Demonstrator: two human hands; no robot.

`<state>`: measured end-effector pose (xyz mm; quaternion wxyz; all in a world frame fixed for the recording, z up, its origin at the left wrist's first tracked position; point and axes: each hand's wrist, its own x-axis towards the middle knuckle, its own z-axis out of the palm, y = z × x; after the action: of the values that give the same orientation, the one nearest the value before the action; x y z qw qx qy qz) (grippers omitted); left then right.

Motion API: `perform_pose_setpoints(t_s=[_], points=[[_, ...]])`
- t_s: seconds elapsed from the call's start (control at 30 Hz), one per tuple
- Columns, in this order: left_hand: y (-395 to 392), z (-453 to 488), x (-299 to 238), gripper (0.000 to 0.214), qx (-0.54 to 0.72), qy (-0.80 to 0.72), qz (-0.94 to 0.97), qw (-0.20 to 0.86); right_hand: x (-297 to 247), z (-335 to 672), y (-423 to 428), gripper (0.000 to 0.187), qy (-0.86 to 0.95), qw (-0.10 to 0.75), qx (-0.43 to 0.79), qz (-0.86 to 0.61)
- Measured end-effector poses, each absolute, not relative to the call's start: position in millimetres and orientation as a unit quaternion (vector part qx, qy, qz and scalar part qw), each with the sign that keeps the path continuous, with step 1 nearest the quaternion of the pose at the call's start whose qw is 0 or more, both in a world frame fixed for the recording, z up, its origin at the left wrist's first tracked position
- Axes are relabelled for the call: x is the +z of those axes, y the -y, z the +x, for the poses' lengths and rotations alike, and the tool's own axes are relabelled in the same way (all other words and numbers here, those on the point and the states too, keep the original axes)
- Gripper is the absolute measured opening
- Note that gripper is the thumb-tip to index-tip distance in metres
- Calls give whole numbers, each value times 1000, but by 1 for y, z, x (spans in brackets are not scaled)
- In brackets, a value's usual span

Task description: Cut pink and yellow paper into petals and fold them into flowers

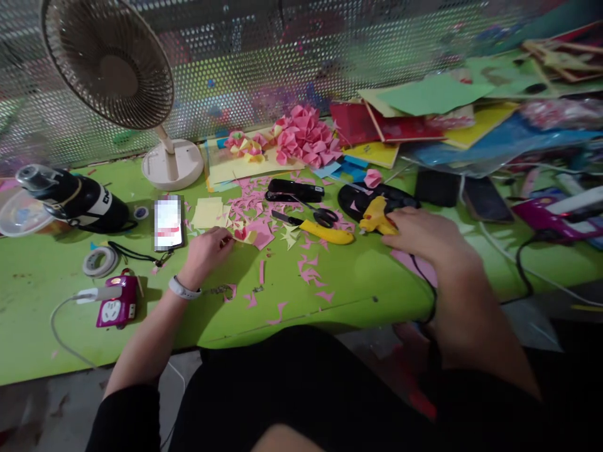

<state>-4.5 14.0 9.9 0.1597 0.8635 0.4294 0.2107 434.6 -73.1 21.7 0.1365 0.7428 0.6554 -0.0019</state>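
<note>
My left hand (207, 250), with a pale band at the wrist, is closed in a pinch at a small pink-and-yellow folded paper piece (243, 235) just above the table. My right hand (417, 231) is wrapped around the back of a yellow hot glue gun (375, 215), whose dark cord hangs over the front edge. Between the hands lie a yellow-handled utility knife (326, 231), black scissors (325, 216), a black stapler (294, 190) and many pink paper scraps (245, 199). Pale yellow paper squares (208, 213) are near my left fingers.
Pink paper flowers (306, 138) are heaped at the back. A fan (172, 164), black bottle (89, 201), phone (168, 223), tape roll (100, 262) and purple power adapter (117, 301) stand left. Coloured sheets (433, 94), cables and a second purple adapter (556, 220) crowd the right.
</note>
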Motion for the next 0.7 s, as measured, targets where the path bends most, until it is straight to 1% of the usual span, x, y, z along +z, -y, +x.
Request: perform_pose_setpoints(t_s=[0.13,0.3,0.43,0.53,0.67,0.7], points=[[-15,-5,8,19,220,-423,864,163,17,430,78,31,-654,129,32,745],[-15,-3,10,19,225,-418,862,179,13,414,80,41,-631,76,38,771],[-13,-1,14,16,240,-415,851,214,10,411,85,38,-583,19,46,811],[-12,0,15,17,264,-418,810,315,13,416,94,35,-529,-47,44,846],[-11,2,13,23,262,-424,678,540,25,412,107,24,-513,-184,49,837],[-11,2,13,22,250,-420,648,584,28,407,107,23,-527,-215,29,822]])
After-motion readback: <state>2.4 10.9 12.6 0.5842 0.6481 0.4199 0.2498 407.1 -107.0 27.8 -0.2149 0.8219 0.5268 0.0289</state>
